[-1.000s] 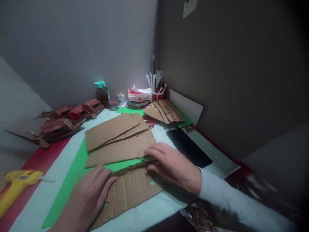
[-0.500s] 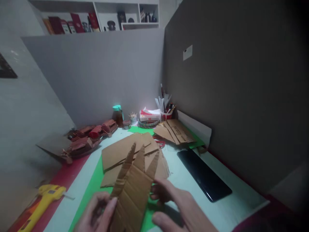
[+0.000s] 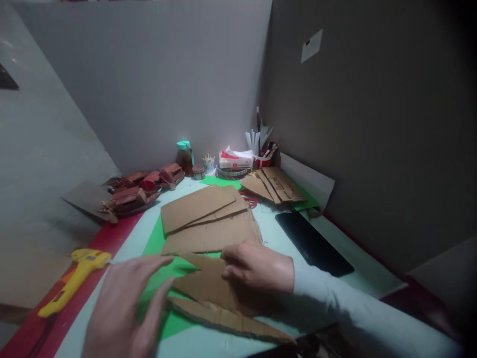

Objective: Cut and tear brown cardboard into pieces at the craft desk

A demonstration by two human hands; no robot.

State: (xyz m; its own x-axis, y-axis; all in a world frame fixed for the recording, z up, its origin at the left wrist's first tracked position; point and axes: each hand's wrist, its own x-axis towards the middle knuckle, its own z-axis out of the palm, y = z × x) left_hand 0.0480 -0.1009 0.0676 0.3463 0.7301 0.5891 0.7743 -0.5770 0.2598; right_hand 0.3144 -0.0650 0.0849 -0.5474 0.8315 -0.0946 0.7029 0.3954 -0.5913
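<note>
Open lane on the surface (image 3: 268, 237) between cardboard stack (image 3: 208, 223) and black slab (image 3: 313, 242). Far corner jammed: bottle (image 3: 184, 158), tissue box (image 3: 235, 159), pen cup (image 3: 263, 158). Left edge blocked by glue gun (image 3: 73, 279), model boats (image 3: 137, 191).

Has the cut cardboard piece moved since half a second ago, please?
Yes. The cut cardboard piece was held upright then; now it lies flat on the green mat, in front of the cardboard stack, under the right hand.
</note>
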